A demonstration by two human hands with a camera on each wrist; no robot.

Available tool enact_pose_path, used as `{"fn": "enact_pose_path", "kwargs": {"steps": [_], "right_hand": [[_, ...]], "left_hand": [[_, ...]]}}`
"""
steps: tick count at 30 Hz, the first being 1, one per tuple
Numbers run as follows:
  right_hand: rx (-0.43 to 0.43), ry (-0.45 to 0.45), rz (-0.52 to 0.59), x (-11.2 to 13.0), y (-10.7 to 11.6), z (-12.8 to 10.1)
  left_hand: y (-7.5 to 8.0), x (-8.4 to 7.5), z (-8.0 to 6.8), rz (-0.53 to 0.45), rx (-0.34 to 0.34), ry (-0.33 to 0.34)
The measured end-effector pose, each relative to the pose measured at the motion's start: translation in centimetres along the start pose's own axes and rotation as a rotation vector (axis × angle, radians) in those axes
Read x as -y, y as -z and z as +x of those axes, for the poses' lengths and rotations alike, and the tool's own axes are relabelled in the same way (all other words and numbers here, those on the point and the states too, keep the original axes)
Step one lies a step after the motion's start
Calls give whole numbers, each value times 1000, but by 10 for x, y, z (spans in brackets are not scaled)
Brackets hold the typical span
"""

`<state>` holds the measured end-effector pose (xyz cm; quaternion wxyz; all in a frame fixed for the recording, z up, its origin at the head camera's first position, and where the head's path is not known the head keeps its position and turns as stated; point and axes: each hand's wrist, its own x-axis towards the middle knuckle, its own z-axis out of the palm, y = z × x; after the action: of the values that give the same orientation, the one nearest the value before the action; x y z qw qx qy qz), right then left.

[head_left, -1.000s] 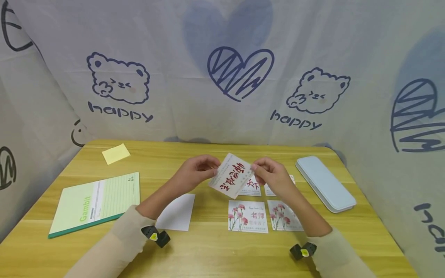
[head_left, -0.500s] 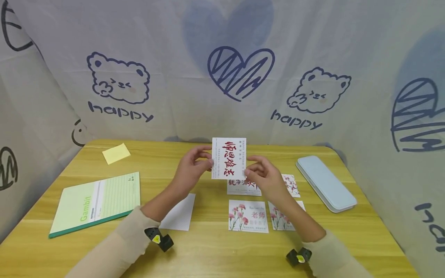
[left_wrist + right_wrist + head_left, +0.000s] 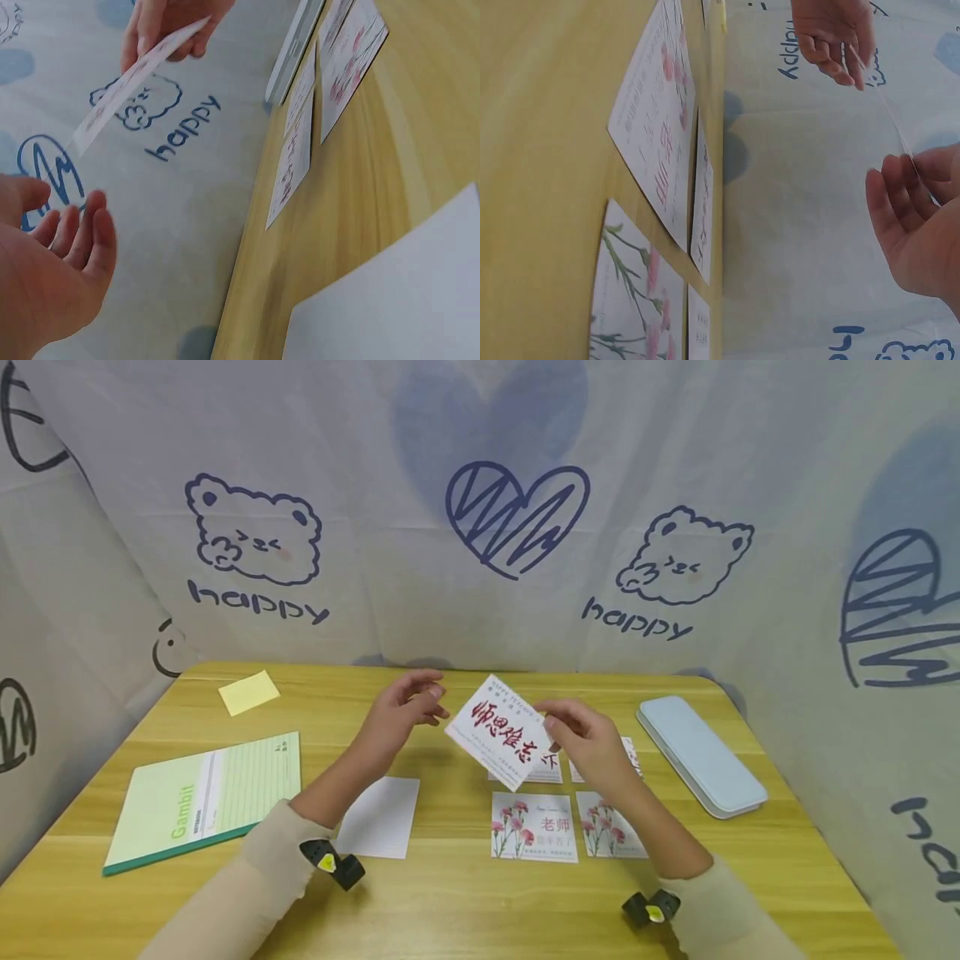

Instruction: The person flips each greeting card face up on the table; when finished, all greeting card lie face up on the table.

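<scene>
My right hand (image 3: 588, 739) pinches a white greeting card (image 3: 501, 731) at its right corner, thumb in front. Red brush-style Chinese characters run across the card, which is tilted above the table. Just left of the card, my left hand (image 3: 399, 722) has let its fingers curve loosely with nothing in them. The left wrist view shows a gap between those fingers (image 3: 96, 232) and the card (image 3: 131, 86). Below lie two cards with pink carnations, one at the left (image 3: 534, 828) and one at the right (image 3: 611, 827). Behind them, two more cards are partly hidden by the held card and right hand.
A blank white card (image 3: 381, 818) lies under my left forearm. Further left are a green notebook (image 3: 206, 797) and a yellow sticky-note pad (image 3: 249, 692). A pale blue pencil case (image 3: 702, 757) sits at the right. A printed curtain (image 3: 390, 568) hangs behind the table.
The card has turned from sideways to nearly reading-way up and come lower. My left hand has let go of its left edge and moved slightly left; the right hand keeps its hold.
</scene>
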<state>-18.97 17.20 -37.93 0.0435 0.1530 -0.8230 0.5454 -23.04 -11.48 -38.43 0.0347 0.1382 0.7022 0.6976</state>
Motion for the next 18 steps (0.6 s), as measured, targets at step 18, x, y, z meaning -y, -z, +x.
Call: {"fn": "enact_pose_path", "kwargs": {"steps": [18], "right_hand": [[180,-43,-150,2,-16,23]], "left_hand": [[23,0,6,233,211,73]]}}
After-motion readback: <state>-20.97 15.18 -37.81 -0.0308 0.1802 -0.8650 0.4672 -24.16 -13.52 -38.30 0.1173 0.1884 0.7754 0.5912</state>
